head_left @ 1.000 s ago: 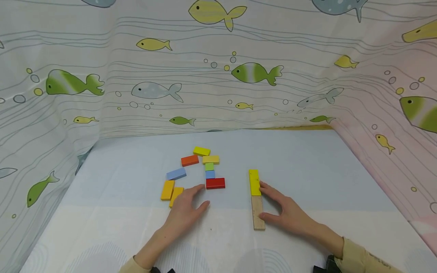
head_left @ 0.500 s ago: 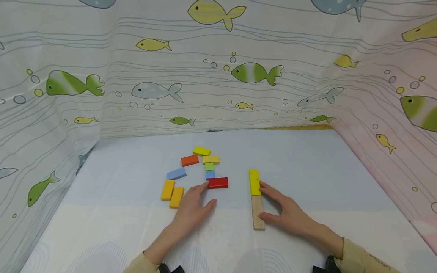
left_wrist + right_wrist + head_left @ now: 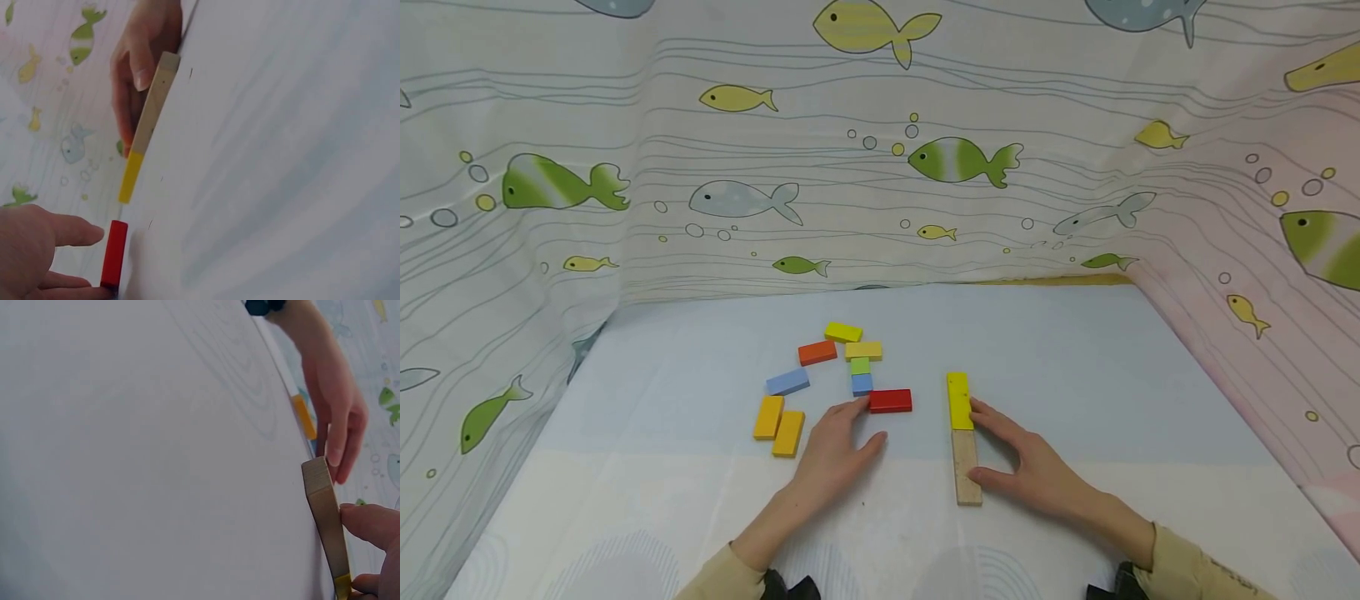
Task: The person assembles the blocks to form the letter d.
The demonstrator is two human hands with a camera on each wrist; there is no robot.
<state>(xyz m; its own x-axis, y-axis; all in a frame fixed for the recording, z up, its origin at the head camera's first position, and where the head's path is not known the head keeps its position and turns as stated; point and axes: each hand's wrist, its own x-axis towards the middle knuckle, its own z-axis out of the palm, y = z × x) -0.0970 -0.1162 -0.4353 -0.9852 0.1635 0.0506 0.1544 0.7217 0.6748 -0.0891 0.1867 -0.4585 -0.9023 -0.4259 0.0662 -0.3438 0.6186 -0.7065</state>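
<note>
- The red block (image 3: pixel 891 401) is a glossy, evenly coloured oblong with crisp edges and square corners, its long side running left to right on the tabletop (image 3: pixel 1097 375), between the two hands.
- The left hand (image 3: pixel 831 450) has its fingers (image 3: pixel 852 408) extended and spread from the thumb; the index fingertip touches the left end of the red block, and nothing is gripped.
- A yellow block (image 3: pixel 959 400), smooth and saturated, meets a plain wooden block (image 3: pixel 967 468) end to end, making one straight bar that points away from the person.
- The plain wooden block is pale tan and matte, flat-sided, with a small dark mark on its side in the left wrist view.
- The right hand (image 3: pixel 1045 471) has thumb and index finger set wide apart along the bar's right side, index at the yellow part, thumb at the bare wood; they touch it from that one side without closing round it.
- Left of the red block lie a small blue block (image 3: pixel 862 384), a small green block (image 3: pixel 860 366) and a pale yellow block (image 3: pixel 863 352), lined up in a column.
- A lemon-yellow block (image 3: pixel 843 332), an orange-red block (image 3: pixel 817 353), a long blue block (image 3: pixel 787 382) and two amber blocks (image 3: pixel 768 417) curve around to the left, all oblong.
- Behind hangs a softly creased fabric (image 3: pixel 857 250) printed with fish, bubbles and wavy lines.
</note>
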